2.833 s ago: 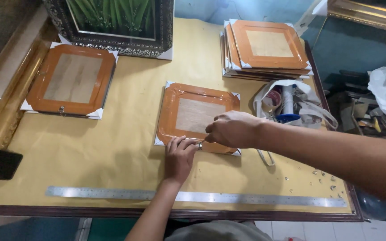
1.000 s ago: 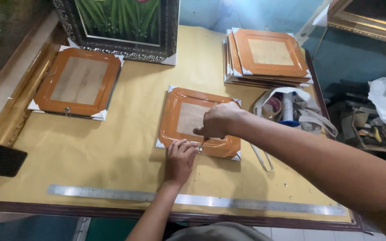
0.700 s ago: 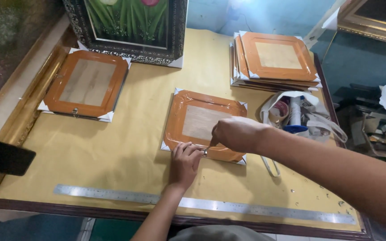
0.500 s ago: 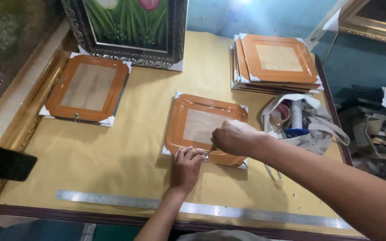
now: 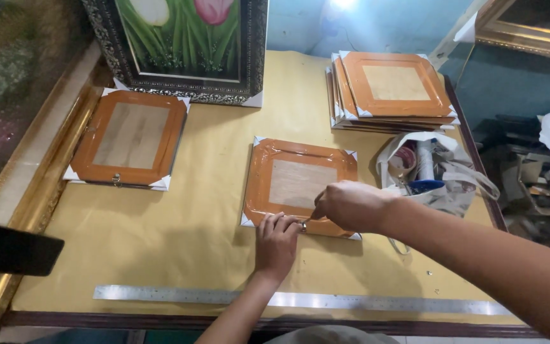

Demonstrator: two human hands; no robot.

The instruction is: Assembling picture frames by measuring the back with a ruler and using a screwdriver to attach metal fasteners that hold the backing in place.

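Note:
An orange picture frame [image 5: 297,181] lies face down in the middle of the yellow-covered table [image 5: 179,242], white corner guards on its corners. My left hand [image 5: 275,245] presses flat on the frame's near edge, fingers together. My right hand [image 5: 350,205] is closed around a small tool whose tip meets the near edge beside a small metal piece [image 5: 303,224]. The tool itself is mostly hidden by my fingers.
A second orange frame [image 5: 128,139] lies at the left. A stack of frames [image 5: 393,88] sits at the back right. A framed tulip painting [image 5: 189,44] leans at the back. A white bag [image 5: 431,172] with supplies is right of the frame. A steel ruler [image 5: 300,299] lies along the front edge.
The view has tilted and shifted. My right hand has slid from the frame's middle down to its near edge, beside my left hand, which has stayed pressed there.

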